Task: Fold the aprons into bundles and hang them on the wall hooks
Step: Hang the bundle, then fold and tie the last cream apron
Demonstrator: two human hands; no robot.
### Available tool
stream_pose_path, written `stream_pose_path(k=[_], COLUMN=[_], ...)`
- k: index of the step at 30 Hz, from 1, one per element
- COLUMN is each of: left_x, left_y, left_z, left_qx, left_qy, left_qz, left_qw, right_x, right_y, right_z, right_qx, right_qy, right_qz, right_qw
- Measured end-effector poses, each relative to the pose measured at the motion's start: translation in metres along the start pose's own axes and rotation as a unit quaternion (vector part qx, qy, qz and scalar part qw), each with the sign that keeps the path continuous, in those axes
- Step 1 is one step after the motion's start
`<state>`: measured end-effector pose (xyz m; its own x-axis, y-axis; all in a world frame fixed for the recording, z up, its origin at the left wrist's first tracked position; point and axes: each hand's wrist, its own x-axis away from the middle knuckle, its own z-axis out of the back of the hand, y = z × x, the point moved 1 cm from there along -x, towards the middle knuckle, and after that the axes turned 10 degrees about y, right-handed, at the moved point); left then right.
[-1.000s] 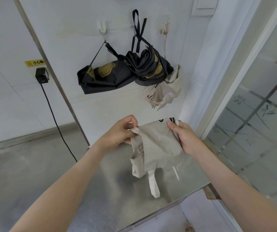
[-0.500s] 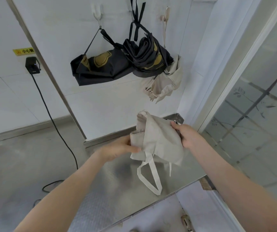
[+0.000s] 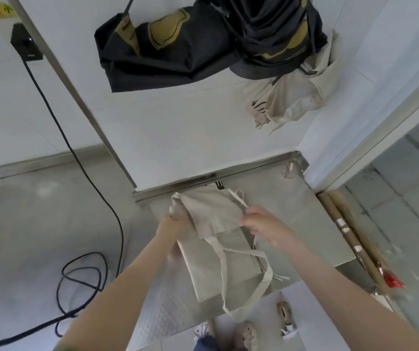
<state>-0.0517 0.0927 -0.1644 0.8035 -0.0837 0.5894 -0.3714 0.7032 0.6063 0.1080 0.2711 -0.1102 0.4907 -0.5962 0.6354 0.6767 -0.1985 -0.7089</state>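
Three bundles hang against the far wall, hooks out of view: two black bundles (image 3: pixel 168 46), one beige bundle (image 3: pixel 299 97); a beige apron (image 3: pixel 218 249) lies part-folded on the steel table (image 3: pixel 292 211); left hand (image 3: pixel 175 221) grips its left fold; right hand (image 3: pixel 261 226) pinches its right edge by a tie; judged outstanding: bundling, hanging.

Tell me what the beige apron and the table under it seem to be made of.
The beige apron is probably woven cotton or canvas, matte: it folds in soft creases and has flat tape straps. The table is likely stainless steel with a dull brushed finish and embossed texture near the front: it has a grey sheen and a bright folded back rim.
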Motion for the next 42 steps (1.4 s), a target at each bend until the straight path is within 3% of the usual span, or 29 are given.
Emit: stream_pose_path(k=[2,4,7,9,14,18,20,22,24,27,31,37,40,42], left_x=[-0.007,-0.015,-0.026,-0.03,-0.035,-0.046,-0.05,-0.048,-0.048,-0.04,-0.055,-0.069,-0.074,-0.075], left_y=[-0.007,-0.011,-0.009,-0.007,-0.001,-0.001,0.002,0.01,0.019,0.031,0.035,0.038,0.039,0.04], left_z=[0.001,0.0,-0.004,-0.009,-0.017,-0.021,-0.024,-0.024,-0.022,-0.012,-0.011,-0.012,-0.013,-0.013], left_qx=[-0.071,-0.074,-0.003,0.066,0.144,0.192,0.2,0.168,0.085,0.035,-0.1,-0.143,-0.056,0.107], left_qy=[0.055,0.08,0.051,0.005,-0.052,-0.072,-0.056,-0.016,0.058,0.144,0.113,0.111,0.07,0.037], left_qz=[-0.04,-0.068,-0.082,-0.047,0.051,0.106,0.129,0.128,0.061,-0.044,-0.095,-0.105,-0.034,0.067], left_qw=[0.995,0.992,0.995,0.997,0.987,0.973,0.97,0.977,0.993,0.988,0.984,0.978,0.995,0.991], right_x=[-0.01,-0.017,-0.028,-0.034,-0.046,-0.045,-0.044,-0.048,-0.05,-0.053,-0.06,-0.079,-0.086,-0.091], right_y=[0.01,0.016,0.019,0.014,0.002,0.0,0.005,0.017,0.023,0.023,0.01,-0.003,-0.002,0.003], right_z=[-0.013,-0.022,-0.029,-0.033,-0.034,-0.032,-0.031,-0.031,-0.029,-0.03,-0.036,-0.05,-0.047,-0.045], right_qx=[0.014,0.029,0.109,0.069,-0.009,-0.116,-0.076,0.01,0.074,0.099,0.107,0.033,0.035,0.016], right_qy=[0.038,0.077,0.115,0.112,0.054,-0.049,-0.087,-0.079,-0.059,-0.046,-0.004,0.045,0.062,0.076], right_qz=[0.017,0.039,0.078,0.071,0.051,-0.034,-0.048,-0.047,-0.029,-0.015,0.031,0.062,0.067,0.061], right_qw=[0.999,0.996,0.984,0.989,0.997,0.991,0.992,0.996,0.995,0.994,0.994,0.996,0.995,0.995])
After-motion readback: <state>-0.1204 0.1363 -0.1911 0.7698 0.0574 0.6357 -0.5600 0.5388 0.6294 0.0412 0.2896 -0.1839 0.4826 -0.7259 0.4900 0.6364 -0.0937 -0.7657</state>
